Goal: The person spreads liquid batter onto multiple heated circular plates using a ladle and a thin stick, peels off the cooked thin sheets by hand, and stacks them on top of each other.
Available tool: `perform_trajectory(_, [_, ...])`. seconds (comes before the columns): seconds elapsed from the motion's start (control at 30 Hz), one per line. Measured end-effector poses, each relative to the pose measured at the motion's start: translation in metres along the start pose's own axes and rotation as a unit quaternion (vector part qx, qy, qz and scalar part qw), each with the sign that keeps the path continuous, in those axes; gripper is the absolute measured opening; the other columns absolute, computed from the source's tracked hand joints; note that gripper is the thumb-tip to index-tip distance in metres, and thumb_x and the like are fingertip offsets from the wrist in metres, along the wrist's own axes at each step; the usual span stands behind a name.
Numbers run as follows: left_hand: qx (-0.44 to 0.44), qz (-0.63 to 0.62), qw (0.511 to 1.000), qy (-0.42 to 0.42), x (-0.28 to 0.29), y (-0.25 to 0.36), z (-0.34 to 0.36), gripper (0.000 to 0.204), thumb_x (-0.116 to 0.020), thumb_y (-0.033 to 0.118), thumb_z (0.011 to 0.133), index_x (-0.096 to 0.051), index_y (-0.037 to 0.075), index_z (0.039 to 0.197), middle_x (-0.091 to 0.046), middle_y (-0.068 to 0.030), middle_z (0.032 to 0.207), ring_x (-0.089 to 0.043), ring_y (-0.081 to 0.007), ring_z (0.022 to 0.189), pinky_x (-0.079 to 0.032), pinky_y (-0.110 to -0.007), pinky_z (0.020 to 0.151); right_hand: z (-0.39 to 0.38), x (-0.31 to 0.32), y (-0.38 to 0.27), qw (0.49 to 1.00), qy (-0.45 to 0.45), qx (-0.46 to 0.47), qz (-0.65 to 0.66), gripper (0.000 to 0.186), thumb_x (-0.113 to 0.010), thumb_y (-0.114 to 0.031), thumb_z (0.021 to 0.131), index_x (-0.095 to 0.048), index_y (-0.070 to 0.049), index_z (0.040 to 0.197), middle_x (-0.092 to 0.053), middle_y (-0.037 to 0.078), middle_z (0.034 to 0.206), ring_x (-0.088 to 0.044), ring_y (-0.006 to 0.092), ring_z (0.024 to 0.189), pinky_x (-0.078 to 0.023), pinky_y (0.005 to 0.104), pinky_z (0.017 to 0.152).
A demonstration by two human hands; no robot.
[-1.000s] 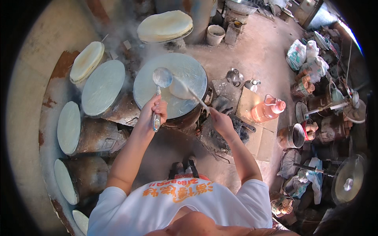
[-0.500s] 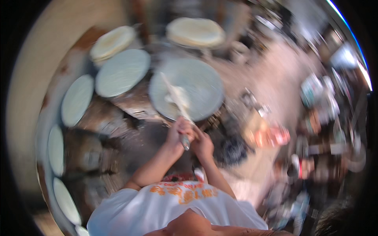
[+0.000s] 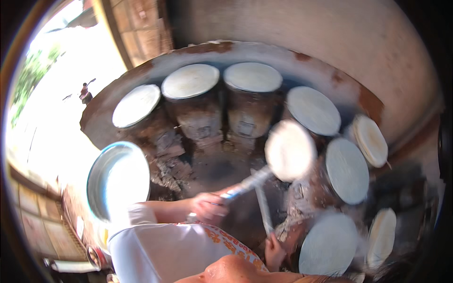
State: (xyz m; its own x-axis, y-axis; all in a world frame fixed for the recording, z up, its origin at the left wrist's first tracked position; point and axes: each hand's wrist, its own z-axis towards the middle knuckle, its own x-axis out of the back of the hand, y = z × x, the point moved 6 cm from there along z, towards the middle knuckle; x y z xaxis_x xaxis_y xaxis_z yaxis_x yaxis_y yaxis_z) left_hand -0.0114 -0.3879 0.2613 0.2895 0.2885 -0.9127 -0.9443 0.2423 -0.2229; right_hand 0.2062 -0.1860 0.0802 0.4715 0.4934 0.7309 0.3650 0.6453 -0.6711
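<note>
My left hand [image 3: 207,206] is closed around the handle of a long-handled ladle [image 3: 290,151]. The ladle's round, pale head is blurred and hangs in front of the right-hand stoves. Lower and further right, my right hand [image 3: 273,252] grips a long, flat, pale stick [image 3: 263,207] that points up and away from me. The stick's far end passes close to the ladle handle; whether they touch I cannot tell. Closest to my right hand is a round griddle [image 3: 328,245] with a pale, smooth top. Beyond it another pale-topped griddle [image 3: 347,170] stands near the ladle head.
Several more griddles, one of them at the back [image 3: 253,77], sit on soot-stained round stoves in an arc along a curved ledge [image 3: 269,53]. A large metal basin [image 3: 89,188] stands at left. At right are stacks of pale flatbreads [image 3: 370,140], one nearer [image 3: 382,238].
The view has swung left, bringing the basin and a bright opening into sight. My hands, close together over a griddle before, are now apart, with the ladle raised away from it.
</note>
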Motion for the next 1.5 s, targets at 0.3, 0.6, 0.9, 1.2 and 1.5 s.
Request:
perform_trajectory(0.3, [-0.668,0.06,0.733,0.114,-0.075,0.028,-0.334,0.037,-0.042,0.03,0.099,-0.037,0.015,0.065,-0.025,0.0094,0.047,-0.026,-0.0021,0.034,-0.03,-0.019,0.035,0.201,-0.276,-0.277,0.917,-0.209,0.227,0.255,0.035,-0.069,-0.009,0.076,-0.065,-0.007,0.11,-0.067,0.015,0.093,-0.066,0.0262,0.081,-0.051,0.0344,0.074])
perform_trajectory(0.6, [-0.72,-0.007,0.389,0.575,0.067,0.237,-0.551,0.025,-0.052,0.026,0.093,-0.046,0.002,0.091,-0.049,-0.0068,0.063,-0.046,-0.0196,0.04,-0.044,-0.032,0.038,0.356,-0.47,-0.539,0.867,-0.263,0.401,0.139,0.016,-0.066,-0.014,0.072,-0.068,-0.012,0.088,-0.062,0.013,0.078,-0.061,0.0338,0.076,-0.049,0.0409,0.065])
perform_trajectory(0.9, [-0.229,0.524,-0.357,0.739,-0.142,0.348,-0.545,0.031,-0.067,0.009,0.07,-0.065,0.016,0.101,-0.052,-0.0064,0.088,-0.054,-0.0252,0.087,-0.045,-0.037,0.074,0.389,-0.612,-0.629,0.774,-0.34,0.528,0.075,0.019,-0.065,-0.011,0.073,-0.065,-0.019,0.09,-0.055,0.005,0.089,-0.061,0.029,0.077,-0.051,0.0412,0.065])
perform_trajectory(1.2, [-0.259,0.62,-0.332,0.663,-0.172,0.371,-0.571,0.01,-0.068,0.012,0.074,-0.065,0.014,0.082,-0.057,-0.0028,0.091,-0.056,-0.0231,0.091,-0.044,-0.036,0.081,0.411,-0.608,-0.666,0.746,-0.381,0.522,0.158,0.018,-0.066,-0.001,0.066,-0.061,-0.011,0.081,-0.054,0.007,0.088,-0.061,0.0312,0.078,-0.05,0.0415,0.065])
perform_trajectory(1.5, [-0.401,0.608,-0.287,0.622,-0.266,0.401,-0.602,0.008,-0.066,0.0,0.077,-0.063,0.003,0.084,-0.059,-0.0111,0.086,-0.059,-0.0282,0.08,-0.048,-0.035,0.07,0.46,-0.613,-0.776,0.744,-0.348,0.518,0.237,0.013,-0.068,-0.01,0.074,-0.063,-0.002,0.083,-0.06,0.016,0.075,-0.06,0.0306,0.07,-0.047,0.0361,0.062])
